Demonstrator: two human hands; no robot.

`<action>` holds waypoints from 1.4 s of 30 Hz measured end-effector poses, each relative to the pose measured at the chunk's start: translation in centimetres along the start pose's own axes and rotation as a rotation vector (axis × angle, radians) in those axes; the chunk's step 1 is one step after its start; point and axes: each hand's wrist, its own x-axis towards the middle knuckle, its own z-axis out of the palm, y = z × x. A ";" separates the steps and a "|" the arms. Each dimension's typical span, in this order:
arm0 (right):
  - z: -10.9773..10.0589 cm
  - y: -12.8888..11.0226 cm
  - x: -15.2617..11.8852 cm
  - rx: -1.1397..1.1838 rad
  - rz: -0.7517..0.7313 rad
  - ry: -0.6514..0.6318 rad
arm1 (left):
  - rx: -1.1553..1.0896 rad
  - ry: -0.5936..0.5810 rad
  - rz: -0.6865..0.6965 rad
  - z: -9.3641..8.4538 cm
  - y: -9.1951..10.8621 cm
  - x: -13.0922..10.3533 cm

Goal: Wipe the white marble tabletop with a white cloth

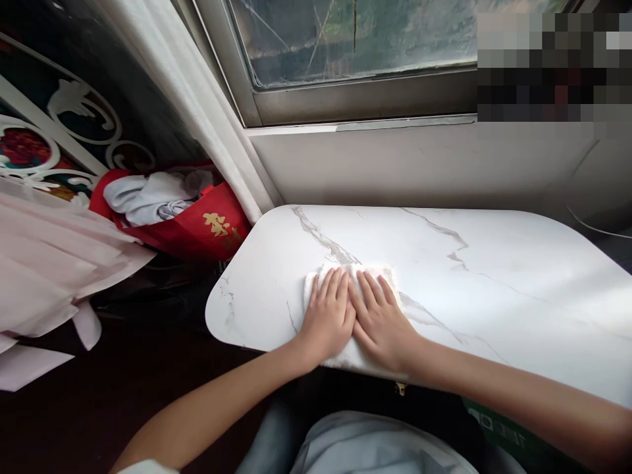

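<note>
A white cloth (390, 273) lies spread on a white marble-patterned tabletop (494, 263), close to the table's front edge. My left hand (328, 316) rests flat on the cloth's left part, its fingers stretched out and pointing away from me. Beside it my right hand (382, 319) also presses flat on the cloth, fingers spread a little. The two hands touch at the thumbs, and they hide the middle of the cloth.
A window (365, 39) is set in the wall behind the table. Left of the table stands a red bag (197, 227) with pale clothes (148, 194) in it. Pink fabric (54, 257) hangs at the far left, and a white curtain (192, 92) hangs beside the window.
</note>
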 end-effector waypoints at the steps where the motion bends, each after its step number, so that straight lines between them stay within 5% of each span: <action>1: 0.4 0.9 0.9 -0.001 0.018 -0.012 | -0.003 -0.005 -0.015 0.2 -0.3 1.3; 12: 2.7 14.2 14.0 -0.029 0.250 -0.122 | -0.040 0.074 -0.021 2.6 -4.4 21.4; 16: 3.2 16.7 16.4 -0.023 0.311 -0.096 | -0.041 0.093 -0.029 3.1 -4.9 25.6; 19: 3.5 17.0 16.6 -0.018 0.348 -0.055 | -0.039 0.088 0.014 3.3 -5.2 26.5; 24: 3.4 16.0 15.0 -0.020 0.354 -0.043 | -0.044 0.093 0.031 3.4 -4.9 25.0; 29: 2.0 14.2 11.0 -0.038 0.337 -0.063 | -0.054 0.053 0.044 3.0 -2.1 21.1; 37: -0.6 10.4 -0.5 -0.093 0.208 -0.055 | -0.078 0.058 0.057 3.0 5.4 10.6; 42: -3.1 5.8 -8.8 -0.104 0.158 0.023 | -0.122 0.036 0.230 3.0 9.4 2.8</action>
